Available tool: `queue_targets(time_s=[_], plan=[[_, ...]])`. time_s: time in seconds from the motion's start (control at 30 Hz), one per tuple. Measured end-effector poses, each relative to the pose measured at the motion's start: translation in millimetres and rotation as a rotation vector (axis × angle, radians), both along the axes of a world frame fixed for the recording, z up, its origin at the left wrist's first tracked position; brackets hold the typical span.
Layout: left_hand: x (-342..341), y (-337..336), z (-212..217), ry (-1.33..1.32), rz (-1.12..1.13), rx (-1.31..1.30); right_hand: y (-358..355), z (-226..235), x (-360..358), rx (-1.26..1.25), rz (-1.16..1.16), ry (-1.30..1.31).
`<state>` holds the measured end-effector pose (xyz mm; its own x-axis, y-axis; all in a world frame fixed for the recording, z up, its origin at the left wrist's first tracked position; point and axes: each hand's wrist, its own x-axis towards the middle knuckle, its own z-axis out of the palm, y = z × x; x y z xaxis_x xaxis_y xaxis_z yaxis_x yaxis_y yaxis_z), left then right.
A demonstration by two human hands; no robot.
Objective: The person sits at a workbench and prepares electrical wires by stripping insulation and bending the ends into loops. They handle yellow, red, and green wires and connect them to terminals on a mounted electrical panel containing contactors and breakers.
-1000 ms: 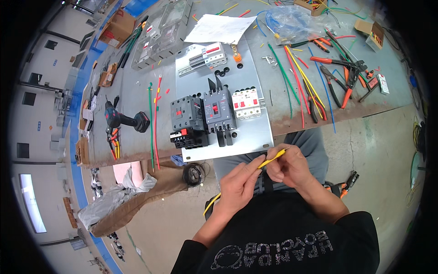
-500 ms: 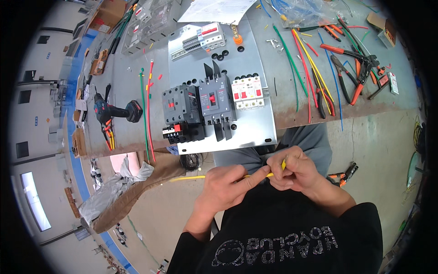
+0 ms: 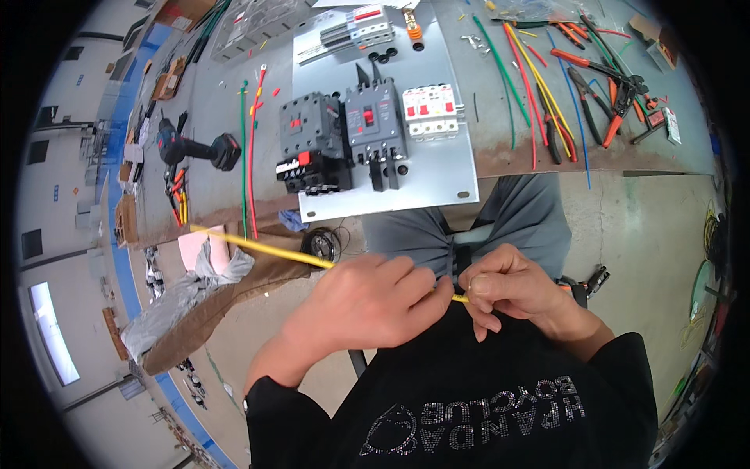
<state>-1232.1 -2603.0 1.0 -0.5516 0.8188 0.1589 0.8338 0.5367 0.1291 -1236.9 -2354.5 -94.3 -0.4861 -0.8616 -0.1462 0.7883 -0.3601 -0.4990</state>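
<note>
A stiff yellow wire (image 3: 266, 248) runs through my left hand (image 3: 367, 305), whose fingers are closed round it. Its long part sticks out to the left, past the bench's front edge. On the other side a short piece reaches the fingertips of my right hand (image 3: 512, 288), which pinch it near its end; the very tip is hidden. Both hands are over my lap, nearer to me than the metal mounting plate (image 3: 433, 176). On that plate stand a dark contactor (image 3: 311, 125), a grey molded-case circuit breaker (image 3: 373, 117) and a white breaker with red switches (image 3: 430, 109).
A cordless drill (image 3: 195, 148) lies at the bench's left, beside green and red wires (image 3: 254, 148). To the right are loose coloured wires (image 3: 539, 94), pliers (image 3: 590, 109) and an orange-handled crimping tool (image 3: 621, 98). A grey plastic bag (image 3: 160, 305) lies below the bench at the left.
My left hand has moved left and nearer, and more of the yellow wire shows beyond it, now slanting up to the left. My right hand has shifted slightly. The bench sits higher in view.
</note>
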Motion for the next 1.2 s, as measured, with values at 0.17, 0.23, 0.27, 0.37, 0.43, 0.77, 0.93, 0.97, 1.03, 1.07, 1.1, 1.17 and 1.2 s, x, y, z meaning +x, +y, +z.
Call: queue_targets(time_s=[0.17, 0.23, 0.27, 0.37, 0.43, 0.77, 0.93, 0.97, 1.03, 1.07, 1.1, 1.17, 1.2], plan=[[4.9, -5.9, 0.4, 0.004, 0.014, -0.008, -12.3, 11.6, 6.2, 0.208, 0.007, 0.185], [5.6, -7.0, -0.3, -0.019, -0.003, -0.044, -15.0, 10.1, 6.7, 0.244, 0.021, 0.191], [7.8, -7.6, -3.6, -0.042, -0.012, -0.059, -16.6, 4.7, 8.4, 0.255, 0.027, 0.173], [2.2, -9.2, -12.9, -0.062, -0.012, -0.121, -21.7, -11.0, 3.5, 0.271, 0.034, 0.089], [6.2, -7.6, -19.7, -0.137, 0.015, -0.037, -15.0, -25.8, 4.4, 0.158, 0.104, -0.016], [0.8, -6.7, -35.9, -0.305, 0.089, 0.174, -18.7, -28.5, 0.8, 0.211, 0.230, 0.143], [-0.4, -8.5, -33.3, -0.374, 0.094, 0.186, -20.6, -40.8, 3.4, 0.163, 0.225, 0.192], [-1.0, -9.0, -32.9, -0.391, 0.097, 0.195, -21.8, -39.9, 3.6, 0.174, 0.208, 0.213], [-1.6, -10.7, -32.0, -0.435, 0.112, 0.187, -22.7, -38.1, 1.5, 0.204, 0.218, 0.246], [-2.0, -11.5, -31.0, -0.460, 0.121, 0.170, -22.8, -37.2, 0.6, 0.220, 0.221, 0.264], [-2.4, -12.0, -30.2, -0.485, 0.129, 0.153, -23.8, -36.6, 0.9, 0.228, 0.216, 0.250], [-4.1, -12.0, -28.7, -0.509, 0.130, 0.131, -26.8, -35.1, 2.5, 0.244, 0.202, 0.222], [-4.9, -11.9, -28.4, -0.520, 0.129, 0.121, -29.3, -37.3, 3.5, 0.228, 0.190, 0.136]])
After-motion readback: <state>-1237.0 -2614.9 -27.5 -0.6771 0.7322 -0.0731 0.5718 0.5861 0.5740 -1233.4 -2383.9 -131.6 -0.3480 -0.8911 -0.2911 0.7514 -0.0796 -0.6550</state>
